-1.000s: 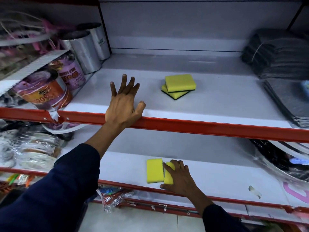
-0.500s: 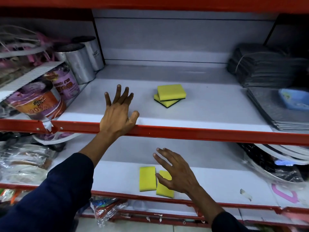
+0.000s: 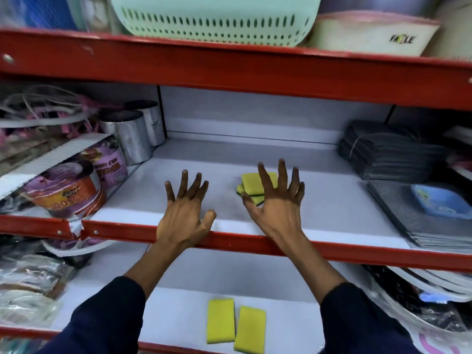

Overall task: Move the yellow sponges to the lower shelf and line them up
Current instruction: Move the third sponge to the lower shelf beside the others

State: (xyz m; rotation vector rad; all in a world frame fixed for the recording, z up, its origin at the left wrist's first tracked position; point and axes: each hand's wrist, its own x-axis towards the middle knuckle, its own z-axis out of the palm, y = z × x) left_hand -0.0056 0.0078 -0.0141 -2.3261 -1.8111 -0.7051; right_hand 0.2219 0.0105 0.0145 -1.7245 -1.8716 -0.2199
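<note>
Two yellow sponges (image 3: 249, 185) with dark undersides lie stacked on the middle shelf (image 3: 332, 200). My right hand (image 3: 277, 200) hovers over them with fingers spread, partly hiding the stack, holding nothing. My left hand (image 3: 185, 213) rests with fingers spread on the red front rail (image 3: 122, 232) of that shelf. On the lower shelf (image 3: 178, 315), two more yellow sponges lie side by side: the left sponge (image 3: 221, 320) and the right sponge (image 3: 250, 329), which sits slightly nearer the front edge.
Silver rolls (image 3: 135, 136) and purple tubs (image 3: 69, 192) crowd the middle shelf's left side. Folded grey cloths (image 3: 388, 149) and grey sheets (image 3: 421, 221) fill its right side. A green basket (image 3: 217, 19) stands on the top shelf. Bagged goods (image 3: 28, 282) flank the lower shelf.
My right hand has left the sponges on the lower shelf and risen to the middle shelf, over the stacked pair. The view has tilted upward. My left hand stays on the rail.
</note>
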